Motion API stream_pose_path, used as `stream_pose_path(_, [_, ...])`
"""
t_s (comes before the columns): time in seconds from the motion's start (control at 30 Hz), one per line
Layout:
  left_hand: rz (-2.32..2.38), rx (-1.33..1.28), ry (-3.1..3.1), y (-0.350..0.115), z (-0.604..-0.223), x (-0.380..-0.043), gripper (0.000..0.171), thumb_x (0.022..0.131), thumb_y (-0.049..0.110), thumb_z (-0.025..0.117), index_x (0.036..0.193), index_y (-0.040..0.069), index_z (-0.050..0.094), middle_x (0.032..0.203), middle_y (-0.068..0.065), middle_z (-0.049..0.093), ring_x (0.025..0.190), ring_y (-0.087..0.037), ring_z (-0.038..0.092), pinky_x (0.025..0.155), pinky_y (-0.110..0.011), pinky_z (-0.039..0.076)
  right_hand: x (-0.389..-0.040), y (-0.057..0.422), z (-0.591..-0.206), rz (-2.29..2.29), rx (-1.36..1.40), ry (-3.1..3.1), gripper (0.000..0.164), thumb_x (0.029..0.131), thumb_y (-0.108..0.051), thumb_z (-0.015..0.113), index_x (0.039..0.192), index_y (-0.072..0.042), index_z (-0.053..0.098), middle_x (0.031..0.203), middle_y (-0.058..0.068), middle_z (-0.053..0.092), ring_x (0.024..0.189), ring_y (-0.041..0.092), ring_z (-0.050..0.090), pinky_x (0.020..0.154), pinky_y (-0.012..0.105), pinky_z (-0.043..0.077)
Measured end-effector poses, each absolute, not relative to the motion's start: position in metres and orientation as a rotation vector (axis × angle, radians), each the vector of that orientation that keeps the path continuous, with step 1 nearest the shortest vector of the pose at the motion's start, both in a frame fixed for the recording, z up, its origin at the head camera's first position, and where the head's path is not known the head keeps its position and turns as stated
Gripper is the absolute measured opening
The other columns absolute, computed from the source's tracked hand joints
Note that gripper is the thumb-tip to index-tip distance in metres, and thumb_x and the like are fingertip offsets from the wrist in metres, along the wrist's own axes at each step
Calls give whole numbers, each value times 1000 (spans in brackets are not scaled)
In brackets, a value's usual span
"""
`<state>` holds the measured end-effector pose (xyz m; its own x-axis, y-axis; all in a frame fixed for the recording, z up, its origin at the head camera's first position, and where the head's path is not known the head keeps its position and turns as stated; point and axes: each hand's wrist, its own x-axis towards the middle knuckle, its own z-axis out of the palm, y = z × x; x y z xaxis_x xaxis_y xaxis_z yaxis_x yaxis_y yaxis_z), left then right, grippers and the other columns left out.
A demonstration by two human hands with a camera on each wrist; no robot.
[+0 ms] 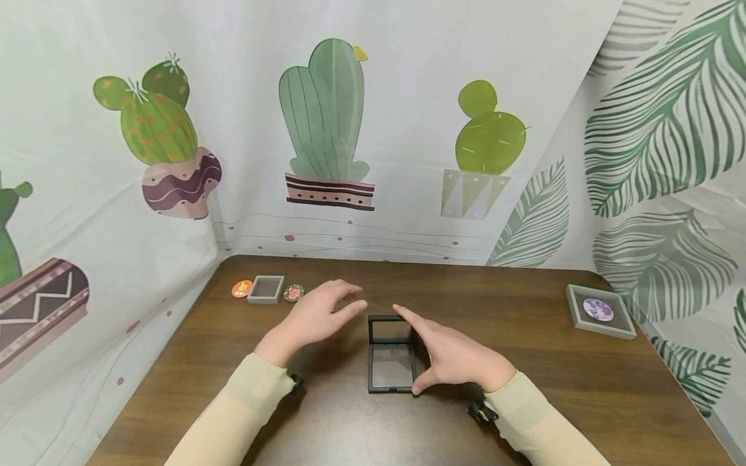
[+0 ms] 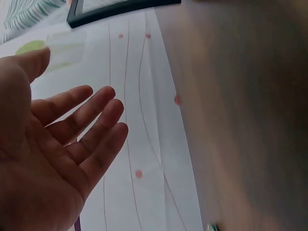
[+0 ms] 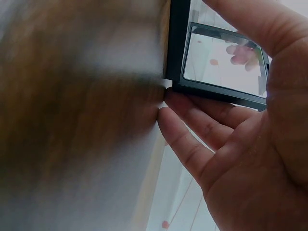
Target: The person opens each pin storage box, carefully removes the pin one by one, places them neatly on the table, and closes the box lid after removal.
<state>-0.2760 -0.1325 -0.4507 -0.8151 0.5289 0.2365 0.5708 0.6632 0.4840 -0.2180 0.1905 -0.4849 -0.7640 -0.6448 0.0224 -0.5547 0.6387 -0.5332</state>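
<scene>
A black hinged display frame [image 1: 392, 389] with clear film windows lies unfolded on the table, its lid [image 1: 389, 318] raised at the back. My right hand [image 1: 457, 355] holds it along the right side, thumb at the front right corner and index finger by the lid's top. In the right wrist view, the fingers of this hand reach behind the lid's edge [image 3: 216, 94]. To the left of the frame, my left hand [image 1: 315, 317] hovers apart from it with nothing in it. Its fingers are loosely bent and spread in the left wrist view.
At the back left stands a small grey frame [image 1: 282, 290] between an orange round badge [image 1: 241, 288] and a dark round badge [image 1: 294, 293]. Far right, a grey frame [image 1: 603, 331] holds a purple round badge [image 1: 598, 309]. A printed curtain [image 1: 408, 239] hangs behind the wooden table [image 1: 501, 291].
</scene>
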Motion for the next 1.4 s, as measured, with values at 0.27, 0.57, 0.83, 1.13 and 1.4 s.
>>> stream_pose_path(0.27, [-992,-830,-2918,-118,-455,-266,63,114,64,46,143,15,74,136,1,74,127,-21,70,109,-51,55,-218,191,-486,-784,-987,2696,154,70,-42,108,180,-37,1,169,16,49,146,28,57,116,52,50])
stream_pose_path(0.57, [-1057,-762,-3072,-107,-462,-258,81,114,72,35,152,8,68,152,-8,68,146,-30,60,122,-54,44,-217,191,-485,-785,-998,2696,155,70,-42,108,179,-40,-2,172,15,45,149,27,54,118,52,49])
stream_pose_path(0.83, [-1122,-769,-3096,-101,-469,-257,85,113,75,27,153,11,67,123,-1,77,121,-22,71,115,-55,49,-218,191,-486,-794,-997,2683,153,71,-41,107,180,-38,-1,172,18,45,148,29,55,116,53,50])
stream_pose_path(1.13, [-1149,-796,-3111,-98,-475,-257,78,115,72,26,131,15,76,99,5,75,95,-13,71,102,-53,54,-218,191,-486,-797,-1001,2682,152,71,-42,107,180,-34,2,171,18,46,148,30,55,117,54,50])
stream_pose_path(1.4, [-1249,-786,-3148,-100,-476,-258,74,115,70,30,125,14,78,99,-1,75,86,-18,70,86,-47,58,-218,191,-486,-800,-1008,2671,151,72,-43,107,180,-37,1,168,19,49,147,30,56,115,55,51])
